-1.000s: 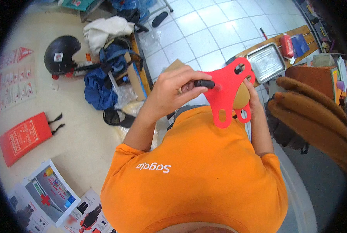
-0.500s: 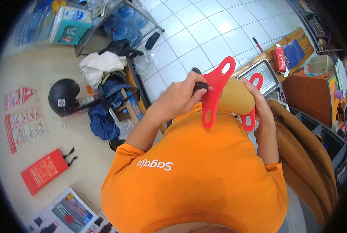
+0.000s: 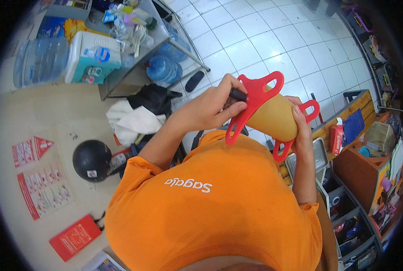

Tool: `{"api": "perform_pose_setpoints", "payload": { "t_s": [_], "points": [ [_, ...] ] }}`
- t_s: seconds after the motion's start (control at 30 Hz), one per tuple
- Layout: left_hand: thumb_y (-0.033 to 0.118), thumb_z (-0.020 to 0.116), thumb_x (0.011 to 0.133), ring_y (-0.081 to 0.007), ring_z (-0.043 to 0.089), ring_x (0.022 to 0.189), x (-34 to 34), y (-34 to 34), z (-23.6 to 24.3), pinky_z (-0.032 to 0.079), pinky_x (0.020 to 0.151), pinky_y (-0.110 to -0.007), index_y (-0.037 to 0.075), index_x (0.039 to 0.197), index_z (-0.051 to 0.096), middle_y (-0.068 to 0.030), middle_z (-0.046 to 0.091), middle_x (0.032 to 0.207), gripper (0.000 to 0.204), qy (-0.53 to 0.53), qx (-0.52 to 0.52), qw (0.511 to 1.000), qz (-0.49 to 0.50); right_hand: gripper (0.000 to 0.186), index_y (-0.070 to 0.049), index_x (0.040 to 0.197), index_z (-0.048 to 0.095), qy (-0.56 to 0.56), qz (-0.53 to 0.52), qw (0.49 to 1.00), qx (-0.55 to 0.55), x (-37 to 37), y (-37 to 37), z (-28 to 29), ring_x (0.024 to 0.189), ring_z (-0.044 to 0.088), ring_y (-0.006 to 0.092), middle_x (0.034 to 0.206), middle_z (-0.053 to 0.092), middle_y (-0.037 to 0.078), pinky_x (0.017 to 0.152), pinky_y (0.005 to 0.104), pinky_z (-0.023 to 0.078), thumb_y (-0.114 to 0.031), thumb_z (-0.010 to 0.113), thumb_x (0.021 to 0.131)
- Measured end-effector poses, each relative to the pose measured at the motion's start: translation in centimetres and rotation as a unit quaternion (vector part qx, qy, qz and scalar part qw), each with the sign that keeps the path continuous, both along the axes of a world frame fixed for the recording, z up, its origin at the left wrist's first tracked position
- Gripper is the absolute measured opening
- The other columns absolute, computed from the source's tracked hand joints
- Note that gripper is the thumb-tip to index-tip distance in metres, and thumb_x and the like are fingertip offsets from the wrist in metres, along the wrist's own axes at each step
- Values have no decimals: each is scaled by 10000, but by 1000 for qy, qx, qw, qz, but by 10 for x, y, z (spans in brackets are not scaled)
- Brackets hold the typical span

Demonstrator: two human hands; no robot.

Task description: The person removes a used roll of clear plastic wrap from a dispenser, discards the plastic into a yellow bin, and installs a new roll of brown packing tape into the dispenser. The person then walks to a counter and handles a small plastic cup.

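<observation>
While the left hand [image 3: 210,108] pinches a small dark tool [image 3: 238,95] against the red strap piece [image 3: 251,108], fingers curled shut around it, the right hand [image 3: 301,131] cups the tan padded body [image 3: 273,118] from behind, raised before the orange-shirted chest. Best, I'd judge, to keep that right grip firm so the piece cannot twist, and press the tool squarely.

A cluttered small workshop or shop back room.
White tiled floor [image 3: 273,40], water jugs [image 3: 163,70], helmet [image 3: 92,160], wooden bench [image 3: 341,118] with storage bins [image 3: 352,230].
</observation>
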State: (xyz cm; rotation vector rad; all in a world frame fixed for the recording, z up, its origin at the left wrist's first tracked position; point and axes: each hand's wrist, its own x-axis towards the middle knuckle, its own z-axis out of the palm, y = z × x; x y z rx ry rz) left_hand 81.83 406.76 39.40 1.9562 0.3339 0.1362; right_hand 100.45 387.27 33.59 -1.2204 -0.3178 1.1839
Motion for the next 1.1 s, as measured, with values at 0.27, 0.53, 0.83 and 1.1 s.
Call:
{"api": "perform_pose_setpoints", "payload": {
  "t_s": [0.27, 0.53, 0.83, 1.1],
  "points": [
    [195, 529, 984, -209, 547, 1106, 85, 161, 8, 497, 872, -360, 81, 1515, 321, -132, 558, 1237, 581, -68, -70, 993, 64, 465, -39, 1279, 504, -10, -47, 998, 51, 74, 107, 3, 976, 617, 146, 1079, 615, 93, 777, 287, 537, -388, 557, 976],
    [357, 425, 1070, -225, 626, 994, 205, 215, -91, 573, 747, -377, 70, 1399, 408, -121, 573, 1237, 438, -200, -468, 844, 168, 907, -33, 1441, 270, -306, 6, 950, 55, 189, 230, 47, 1131, 572, 263, 1402, 410, 181, 884, 353, 544, -178, 855, 762],
    [395, 446, 1036, -147, 580, 757, 251, 320, -86, 465, 636, -306, 57, 1356, 481, -59, 630, 985, 466, -324, -484, 732, 354, 842, -53, 1456, 255, -296, 185, 912, 216, 278, 429, 53, 1206, 554, 310, 1476, 301, 180, 873, 372, 540, -128, 793, 813],
    [181, 445, 1055, -179, 531, 969, 232, 441, -79, 458, 789, -306, 51, 1199, 457, -105, 516, 1184, 194, -351, -199, 770, 494, 250, 15, 1138, 524, -446, 200, 857, 164, 305, 609, -7, 910, 622, 190, 1012, 613, 116, 800, 288, 513, -157, 567, 961]
  ]
}}
